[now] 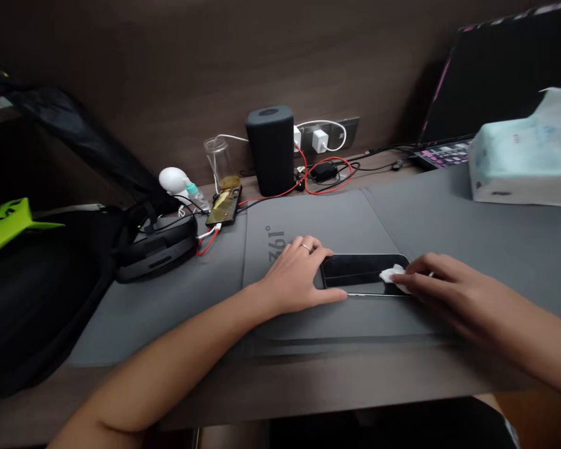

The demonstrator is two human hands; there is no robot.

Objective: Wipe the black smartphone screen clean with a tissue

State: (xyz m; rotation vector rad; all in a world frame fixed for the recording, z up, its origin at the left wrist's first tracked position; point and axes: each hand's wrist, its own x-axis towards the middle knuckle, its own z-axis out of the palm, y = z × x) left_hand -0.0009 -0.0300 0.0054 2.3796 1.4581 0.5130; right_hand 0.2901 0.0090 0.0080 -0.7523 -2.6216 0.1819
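Observation:
A smartphone (355, 268) with a dark, glossy screen and a pale rim lies flat on the grey desk mat. My left hand (292, 274) steadies its left end, the thumb along the near edge and the fingers by the far corner; a ring sits on one finger. Pinched in the fingers of my right hand (449, 287) is a crumpled white tissue (393, 273), which touches the right part of the screen. My right hand covers the phone's right end and part of the tissue.
The grey mat (206, 312) covers much of the desk. Behind stand a black speaker (270, 153), a glass jar (220, 162) and cables. A second phone (224, 206), a headset (163, 249) and a black bag (42, 293) are left; tissue pack (518, 162) and laptop (505, 75) right.

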